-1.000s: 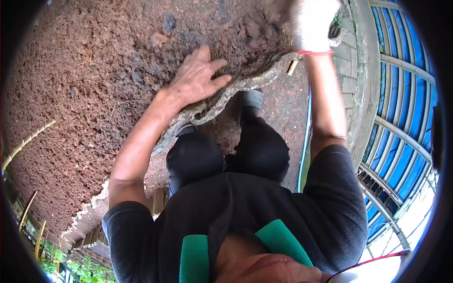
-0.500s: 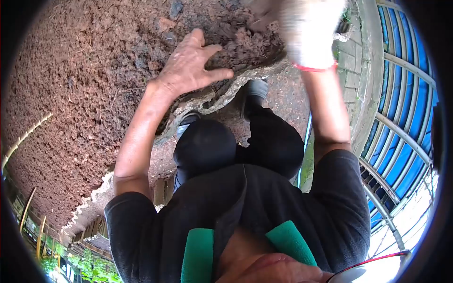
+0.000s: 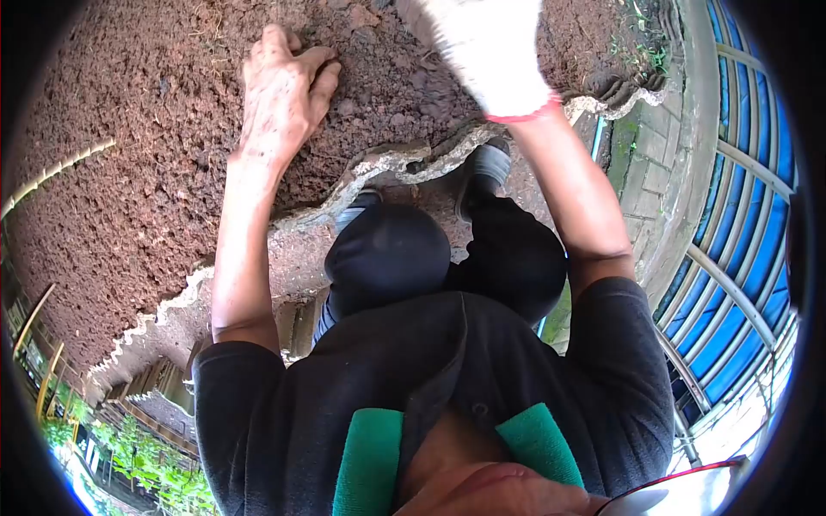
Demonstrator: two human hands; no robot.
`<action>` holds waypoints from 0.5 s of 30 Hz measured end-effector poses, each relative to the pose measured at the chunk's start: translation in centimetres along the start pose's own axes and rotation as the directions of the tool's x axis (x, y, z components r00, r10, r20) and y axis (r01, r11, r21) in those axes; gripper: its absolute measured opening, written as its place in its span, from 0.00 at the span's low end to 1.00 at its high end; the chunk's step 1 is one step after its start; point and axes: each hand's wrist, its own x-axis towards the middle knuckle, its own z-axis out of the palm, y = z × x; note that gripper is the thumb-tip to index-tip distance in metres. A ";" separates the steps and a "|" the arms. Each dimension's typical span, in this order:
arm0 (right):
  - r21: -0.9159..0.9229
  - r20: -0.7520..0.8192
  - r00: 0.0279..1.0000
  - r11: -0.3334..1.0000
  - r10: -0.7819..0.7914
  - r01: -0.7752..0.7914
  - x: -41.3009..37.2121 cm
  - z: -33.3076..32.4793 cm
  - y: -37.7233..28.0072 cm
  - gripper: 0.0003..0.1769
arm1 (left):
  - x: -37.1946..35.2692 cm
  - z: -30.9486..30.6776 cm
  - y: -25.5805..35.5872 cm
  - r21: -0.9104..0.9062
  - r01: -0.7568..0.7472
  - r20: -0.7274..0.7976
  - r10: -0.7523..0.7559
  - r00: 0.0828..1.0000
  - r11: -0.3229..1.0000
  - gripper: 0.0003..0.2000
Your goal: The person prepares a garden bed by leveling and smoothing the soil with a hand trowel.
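Observation:
My bare left hand (image 3: pixel 280 99) rests on the reddish-brown soil (image 3: pixel 163 163), back up. Its fingers are curled down into the soil with the thumb drawn in close; whatever they hold is hidden beneath them. My right hand (image 3: pixel 495 56) wears a white knitted glove with a red cuff. It is low over the soil at the top of the view, smeared by motion, its fingertips blurred near the frame's edge. Darker, loosened soil (image 3: pixel 387 112) lies between my hands. A wavy corrugated edging sheet (image 3: pixel 379 168) holds the bed's near side.
My knees (image 3: pixel 387 249) and shoes are just in front of the edging. A brick path (image 3: pixel 645 189) with a curb runs along the right, beside a blue wall with metal bars (image 3: pixel 748 215). A pale stick (image 3: pixel 60 172) lies at left. Green plants (image 3: pixel 163 456) grow lower left.
My left hand has moved left and away from the edging, its spread fingers now curled on the soil. My gloved right hand has swung left across the bed.

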 end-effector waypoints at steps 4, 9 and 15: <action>0.506 -0.146 0.989 0.857 -0.024 0.095 4.1 -4.9 -1.8 0.06 | -2.8 -0.3 2.0 -0.242 -0.092 -0.054 0.081 0.995 0.966 0.14; 0.527 -0.103 0.950 0.826 0.294 -0.199 1.6 -0.6 5.0 0.05 | -5.4 -0.6 3.2 -0.161 -0.085 0.149 0.109 0.983 0.983 0.25; 0.068 0.073 0.949 0.948 0.307 -0.312 -0.1 4.4 2.9 0.06 | -1.4 2.9 3.5 -0.098 -0.162 0.186 0.178 0.966 0.982 0.39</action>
